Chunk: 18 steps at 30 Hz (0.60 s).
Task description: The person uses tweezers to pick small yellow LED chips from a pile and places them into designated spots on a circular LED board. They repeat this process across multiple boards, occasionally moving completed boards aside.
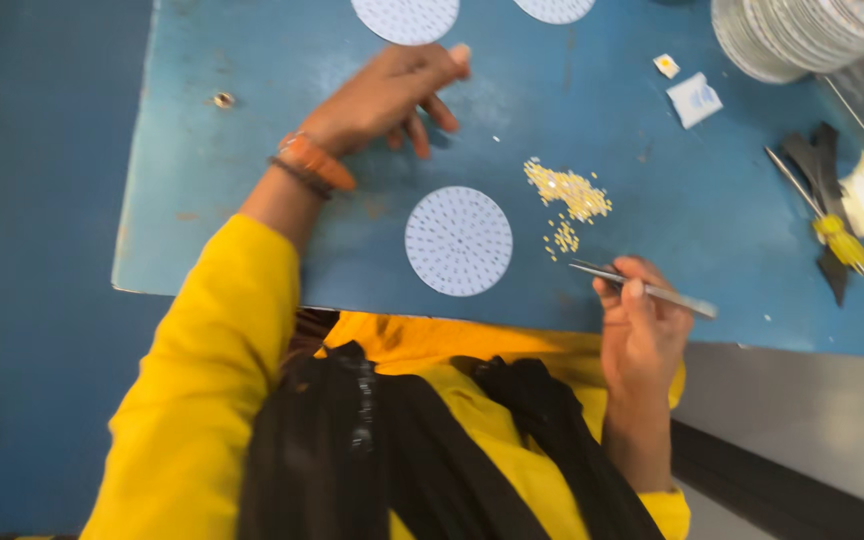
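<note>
- Nearest the camera: person's own chest and lap, yellow top [202, 400] w/ black straps [402, 450] hanging down the middle.
- Right hand [642, 330] sits at the near edge of the blue table [252, 240]. Thumb and fingers are pinched closed round thin metal tweezers [642, 288], gripped mid-shaft like a pen. Tips point left toward a heap of small parts, apart from it; I judge that grip suits fine picking.
- Can't tell whether the tweezer tips carry anything; too small to see.
- Heap of tiny yellow components [568, 192] lies loose on the table, just right of the central disc, w/ a smaller scatter just below it. No tray or bowl holds them.
- Round white circuit disc [458, 241], dotted w/ rows of small pads, lies flat near the table's front edge, between the two hands. Neither hand touches it.
- Left hand [392, 95] reaches away toward the far side, fingers loosely curled, holding nothing. Fingertips are at the edge of a second white disc [405, 17]. Orange and dark bangles at the wrist.
- Third white disc [555, 9] partly cut off at top.
- Far right: a leaning stack of more round discs [792, 40], i.e. the supply pile, unboxed.
- Near it: two small white packets [694, 98], black and yellow tool bits [837, 240], white object at the edge.
</note>
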Each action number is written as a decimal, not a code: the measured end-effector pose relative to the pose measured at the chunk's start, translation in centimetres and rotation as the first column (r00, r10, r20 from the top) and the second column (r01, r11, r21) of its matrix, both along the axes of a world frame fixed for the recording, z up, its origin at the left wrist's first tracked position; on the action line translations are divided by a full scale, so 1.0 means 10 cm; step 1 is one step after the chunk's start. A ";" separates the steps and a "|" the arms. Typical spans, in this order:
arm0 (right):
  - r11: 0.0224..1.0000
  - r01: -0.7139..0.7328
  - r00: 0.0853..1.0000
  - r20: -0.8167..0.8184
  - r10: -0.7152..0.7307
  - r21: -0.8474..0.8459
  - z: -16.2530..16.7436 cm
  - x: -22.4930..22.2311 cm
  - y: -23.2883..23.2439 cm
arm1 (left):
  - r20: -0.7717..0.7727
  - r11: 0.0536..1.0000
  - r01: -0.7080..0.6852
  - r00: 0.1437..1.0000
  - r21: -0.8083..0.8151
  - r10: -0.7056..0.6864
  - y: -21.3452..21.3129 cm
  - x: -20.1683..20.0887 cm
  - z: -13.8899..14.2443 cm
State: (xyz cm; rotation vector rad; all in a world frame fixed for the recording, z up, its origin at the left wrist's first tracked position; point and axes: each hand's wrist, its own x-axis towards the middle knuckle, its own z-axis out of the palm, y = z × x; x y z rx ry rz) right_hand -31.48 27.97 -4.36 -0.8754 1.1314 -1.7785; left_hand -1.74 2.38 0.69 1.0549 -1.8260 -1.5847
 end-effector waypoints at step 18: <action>0.963 0.088 0.521 -0.836 0.173 0.254 0.16 0.16 0.22 | 0.000 0.847 0.428 0.893 0.315 -0.451 0.09 -0.15 0.04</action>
